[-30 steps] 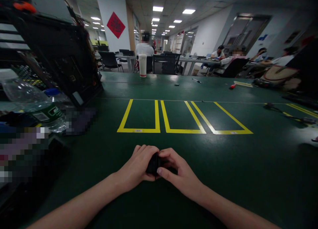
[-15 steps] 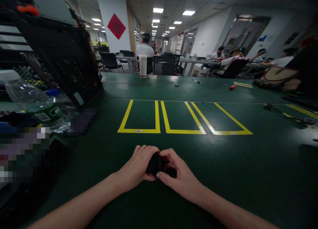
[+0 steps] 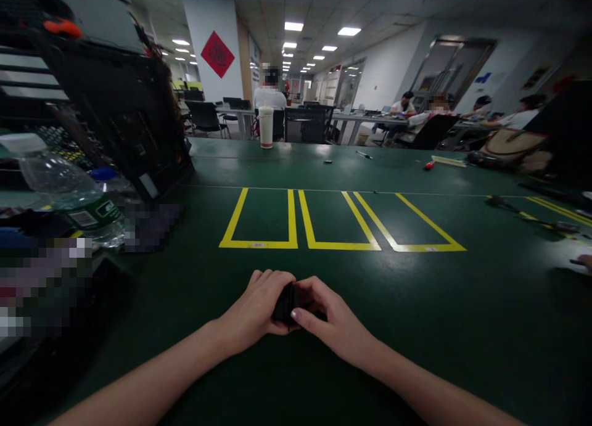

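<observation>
At the far left, a clear bottle (image 3: 69, 182) with a green label is near a large black case (image 3: 123, 114). Both sit off to the side, probably so that the middle of the table (image 3: 393, 315) is free for work.

The left tape frame (image 3: 277, 245) lies beyond the hands, with a small label on its near strip. The frames look like marked places for setting things out in order.

The left hand (image 3: 254, 306) is wrapped around a small black object (image 3: 284, 303), fingers over the top and far side, most likely to steady it. Far behind stands a white cup (image 3: 266, 128), well apart, perhaps to keep drink away from the work.

The object is just above or on the table, between the two hands; shadow hides which, and its details are too dark to tell. The right hand (image 3: 333, 318) has its thumb and bent fingers closed on the object's right side, a grip that seems meant for fine control against the left's firmer hold.

Farther right come the middle frame (image 3: 346, 246), a pen (image 3: 364, 155), the right frame (image 3: 416, 248), a red item (image 3: 430, 165) and a bag (image 3: 511, 143).
</observation>
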The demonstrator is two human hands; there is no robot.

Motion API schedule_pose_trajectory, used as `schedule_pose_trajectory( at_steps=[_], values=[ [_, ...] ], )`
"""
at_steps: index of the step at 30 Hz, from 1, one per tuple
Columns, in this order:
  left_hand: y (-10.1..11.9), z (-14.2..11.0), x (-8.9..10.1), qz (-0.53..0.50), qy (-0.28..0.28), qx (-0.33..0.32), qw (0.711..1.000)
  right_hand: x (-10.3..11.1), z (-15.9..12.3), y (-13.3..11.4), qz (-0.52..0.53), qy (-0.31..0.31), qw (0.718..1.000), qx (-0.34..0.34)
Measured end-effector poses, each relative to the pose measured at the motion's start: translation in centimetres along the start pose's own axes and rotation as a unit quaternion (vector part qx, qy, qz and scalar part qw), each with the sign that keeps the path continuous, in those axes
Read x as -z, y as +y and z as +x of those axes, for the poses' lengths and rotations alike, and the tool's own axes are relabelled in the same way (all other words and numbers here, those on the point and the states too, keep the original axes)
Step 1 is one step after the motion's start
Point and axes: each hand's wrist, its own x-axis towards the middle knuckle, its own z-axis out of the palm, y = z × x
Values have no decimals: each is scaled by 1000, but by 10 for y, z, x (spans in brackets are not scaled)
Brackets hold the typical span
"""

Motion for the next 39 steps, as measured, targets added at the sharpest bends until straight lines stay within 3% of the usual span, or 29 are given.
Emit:
schedule_pose_trajectory(
  at_steps=[5, 14, 26, 32, 39],
  values=[
    [3, -1, 3, 5, -1, 1, 1000, -1, -2, -1, 9, 9, 999, 51],
    [-2, 1, -5, 16, 16, 1, 1000, -3, -1, 2, 24, 26, 999, 7],
    [-6, 3, -9, 21, 17, -6, 1000, -4, -3, 1, -45, 21, 998, 31],
    [-5, 4, -8, 30, 18, -3, 999, -6, -3, 3, -15, 30, 997, 71],
    [-3, 3, -8, 20, 26, -2, 999, -6, -3, 3, 13, 38, 999, 31]
  ],
)
